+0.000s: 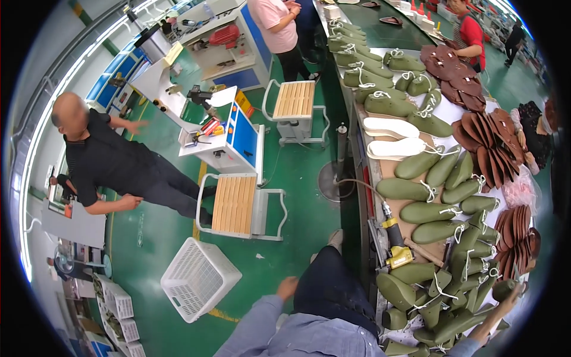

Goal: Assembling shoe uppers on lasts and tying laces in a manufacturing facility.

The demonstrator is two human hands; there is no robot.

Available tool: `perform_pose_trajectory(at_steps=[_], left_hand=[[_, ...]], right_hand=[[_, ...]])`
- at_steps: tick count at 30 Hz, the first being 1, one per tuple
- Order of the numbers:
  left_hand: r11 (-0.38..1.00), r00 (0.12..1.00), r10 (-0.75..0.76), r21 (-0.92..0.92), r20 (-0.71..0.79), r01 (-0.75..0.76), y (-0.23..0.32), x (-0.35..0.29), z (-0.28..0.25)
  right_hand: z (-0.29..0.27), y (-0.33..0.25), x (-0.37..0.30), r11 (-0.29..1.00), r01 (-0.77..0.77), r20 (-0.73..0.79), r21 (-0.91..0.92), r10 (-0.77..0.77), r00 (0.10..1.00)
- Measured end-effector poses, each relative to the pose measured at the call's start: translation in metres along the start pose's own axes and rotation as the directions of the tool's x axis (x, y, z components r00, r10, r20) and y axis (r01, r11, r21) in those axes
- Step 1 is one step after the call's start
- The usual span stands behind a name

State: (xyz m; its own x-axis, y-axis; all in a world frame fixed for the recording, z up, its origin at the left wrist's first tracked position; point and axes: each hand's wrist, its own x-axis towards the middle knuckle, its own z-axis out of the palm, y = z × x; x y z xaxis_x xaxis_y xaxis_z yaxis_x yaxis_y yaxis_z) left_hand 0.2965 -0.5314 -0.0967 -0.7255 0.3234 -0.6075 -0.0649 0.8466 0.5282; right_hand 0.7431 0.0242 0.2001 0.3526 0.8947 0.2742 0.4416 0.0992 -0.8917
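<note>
Green floor (303,211) runs through a busy workshop, and a long table (389,169) stands at the right, covered with green foot shapes (401,188) and brown leather pieces (476,152). Near its lower right end, the right hand (505,304) bends its fingers against one dark green foot shape (504,290); so close to the warped rim, I cannot tell whether they clasp it. Beside the thigh, the left hand (288,288) hangs away from the table, its finger pose unclear. That shape looks hard, stiff and fairly weighty, probably slick yet hardly fragile; its thick heel end should give a surer hold than the narrow toe.
</note>
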Motion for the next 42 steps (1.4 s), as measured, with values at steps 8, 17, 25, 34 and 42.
perform_pose_trajectory(at_steps=[8, 17, 25, 34, 42], left_hand=[[0.967, 0.98, -0.193, -0.183, -0.055, 0.18, -0.073, 0.023, -0.037], [0.89, 0.763, -0.456, -0.261, -0.459, 0.374, -0.207, 0.118, -0.227], [0.894, 0.707, -0.41, -0.099, -0.577, 0.438, -0.301, 0.242, -0.371], [0.927, 0.715, -0.3, -0.014, -0.631, 0.376, -0.373, 0.238, -0.358], [0.869, 0.763, -0.492, -0.191, -0.419, 0.456, -0.295, 0.166, -0.27]], right_hand=[[-0.028, 0.14, -0.011, 0.938, -0.111, 0.186, -0.328, 0.179, 0.966], [0.044, -0.089, -0.264, 0.796, 0.261, 0.391, -0.545, -0.034, 0.92], [0.131, -0.111, -0.416, 0.769, 0.405, 0.852, -0.495, 0.338, 0.4], [0.156, -0.087, -0.424, 0.693, 0.314, 0.754, -0.649, 0.531, 0.387], [0.168, -0.083, -0.405, 0.748, 0.51, 0.905, -0.424, 0.337, 0.258]])
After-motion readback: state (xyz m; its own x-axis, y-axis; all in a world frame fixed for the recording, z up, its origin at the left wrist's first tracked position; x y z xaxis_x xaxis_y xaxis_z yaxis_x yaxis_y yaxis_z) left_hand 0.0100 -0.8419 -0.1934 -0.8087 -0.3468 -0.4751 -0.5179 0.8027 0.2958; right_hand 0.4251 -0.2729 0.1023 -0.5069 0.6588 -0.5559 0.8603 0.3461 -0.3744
